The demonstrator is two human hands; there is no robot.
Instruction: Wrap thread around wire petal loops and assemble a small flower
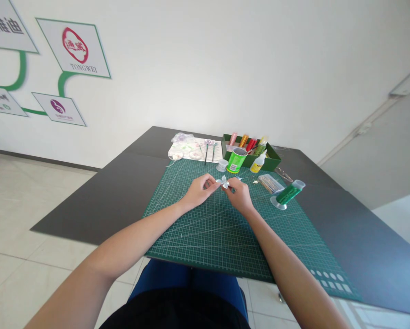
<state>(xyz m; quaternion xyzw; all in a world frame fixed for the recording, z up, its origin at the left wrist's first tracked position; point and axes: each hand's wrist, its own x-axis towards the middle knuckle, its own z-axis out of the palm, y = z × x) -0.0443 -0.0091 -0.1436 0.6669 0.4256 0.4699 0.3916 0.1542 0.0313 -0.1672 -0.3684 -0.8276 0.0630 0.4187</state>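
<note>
A small pale, whitish-blue flower (224,180) with several petals is held up between my two hands, above the green cutting mat (205,233). My left hand (201,188) pinches its left petal between thumb and fingertips. From the other side my right hand (238,193) closes its fingers on the flower's lower right part. The exact grip of the right fingertips is partly hidden. Just beyond the hands stand a small clear tub (221,165) and a green can (236,161).
A dark green box (273,160) holds several coloured spools. A white glue bottle (258,162), a clear case (271,183) and a green thread spool (289,194) stand right of my hands. Thin stemmed pieces (206,153) lie on white paper (179,151) at the back left.
</note>
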